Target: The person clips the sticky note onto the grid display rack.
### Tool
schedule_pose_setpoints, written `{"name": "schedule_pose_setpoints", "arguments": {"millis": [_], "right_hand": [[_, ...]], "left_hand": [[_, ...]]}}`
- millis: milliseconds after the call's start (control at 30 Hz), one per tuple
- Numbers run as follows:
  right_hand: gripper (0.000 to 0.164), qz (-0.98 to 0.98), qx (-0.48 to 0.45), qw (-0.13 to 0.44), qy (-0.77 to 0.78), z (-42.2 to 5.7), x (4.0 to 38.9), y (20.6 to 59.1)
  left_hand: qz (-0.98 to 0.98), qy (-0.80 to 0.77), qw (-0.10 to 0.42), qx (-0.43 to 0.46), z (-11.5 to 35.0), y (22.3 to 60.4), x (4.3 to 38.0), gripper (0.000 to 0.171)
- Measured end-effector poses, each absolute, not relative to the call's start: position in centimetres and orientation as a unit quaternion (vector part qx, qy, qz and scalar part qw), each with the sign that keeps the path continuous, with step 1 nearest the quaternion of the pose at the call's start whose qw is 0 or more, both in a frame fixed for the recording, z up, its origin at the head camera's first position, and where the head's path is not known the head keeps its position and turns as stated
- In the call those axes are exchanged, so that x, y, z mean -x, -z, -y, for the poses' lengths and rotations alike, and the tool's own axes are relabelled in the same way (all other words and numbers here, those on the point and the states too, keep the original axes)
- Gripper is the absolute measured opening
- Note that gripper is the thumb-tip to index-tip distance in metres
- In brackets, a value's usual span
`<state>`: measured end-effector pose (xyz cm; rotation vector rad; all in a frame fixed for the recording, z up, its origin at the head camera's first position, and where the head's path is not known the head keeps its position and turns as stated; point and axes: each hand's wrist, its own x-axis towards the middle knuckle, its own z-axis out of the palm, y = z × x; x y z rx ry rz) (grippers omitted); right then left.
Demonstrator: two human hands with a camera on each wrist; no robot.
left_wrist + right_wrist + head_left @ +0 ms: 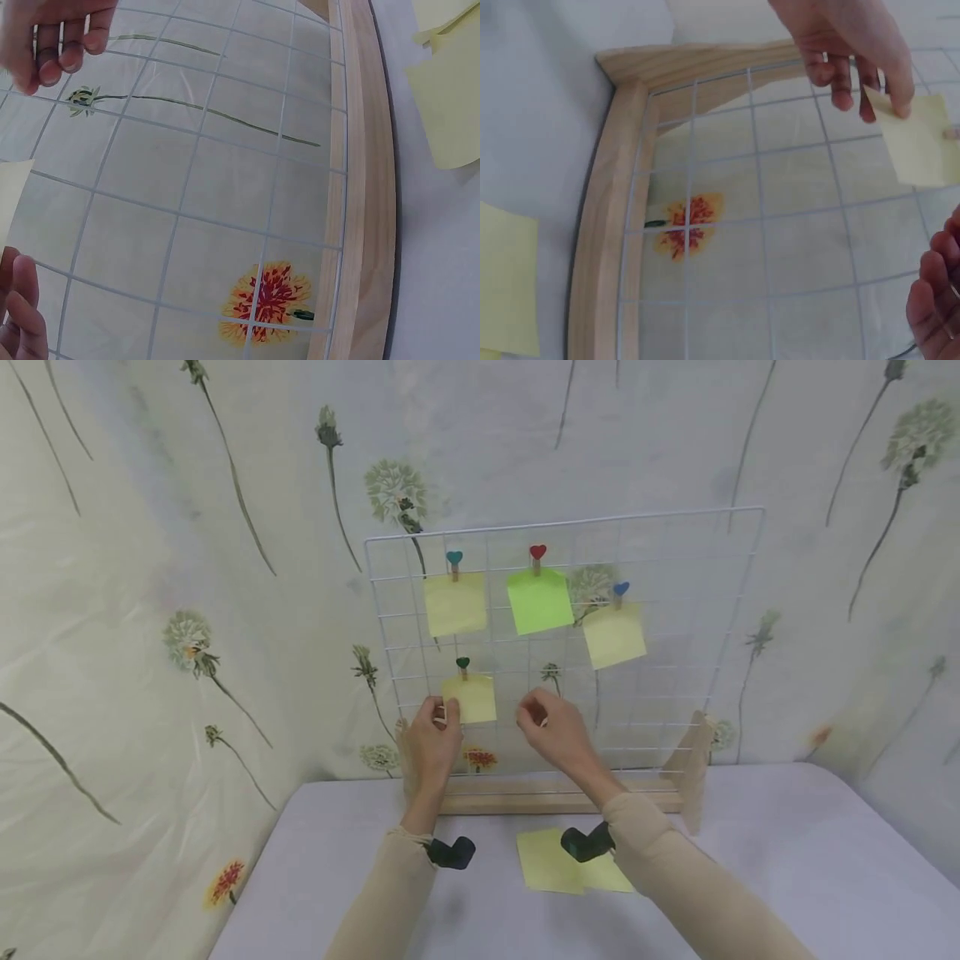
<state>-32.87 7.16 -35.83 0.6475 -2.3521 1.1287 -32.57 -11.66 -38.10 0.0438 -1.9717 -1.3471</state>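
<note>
Yellow sticky note [475,700], its top under a dark-green heart clothespin [462,663], its left edge held by the left hand [433,739].
The left hand pinches that edge, thumb in front and fingers behind; the right hand [558,727] is raised a little to the note's right, fingers loosely curled, with nothing visible in it. A sideways pull from the left hand could crease the paper or drag it out of the clothespin, which appears to grip only the top margin. Pressing either hand hard against the wire grid [564,524] might rock its wooden stand [525,807]. Below the right hand, loose yellow notes [549,860] lie on the worktop [315,860], where a lowered sleeve [675,872] could scatter them.
</note>
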Motion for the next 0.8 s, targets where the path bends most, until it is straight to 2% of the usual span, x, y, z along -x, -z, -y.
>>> {"name": "schedule_pose_setpoints", "arguments": {"millis": [500, 667, 800], "right_hand": [[0.015, 0.866, -0.197, 0.181, -0.423, -10.0, 32.3, 39.2], [0.012, 0.866, -0.205, 0.183, -0.418, -10.7, 32.3, 40.2], [0.009, 0.865, -0.227, 0.162, -0.417, -11.2, 32.0, 40.8]], "left_hand": [[0.765, 0.542, 0.346, -0.028, 11.0, 39.6, 32.0, 0.015], [0.77, 0.535, 0.345, -0.024, 11.0, 39.9, 32.0, 0.015], [0.78, 0.524, 0.341, -0.024, 10.9, 40.3, 31.9, 0.016]]}}
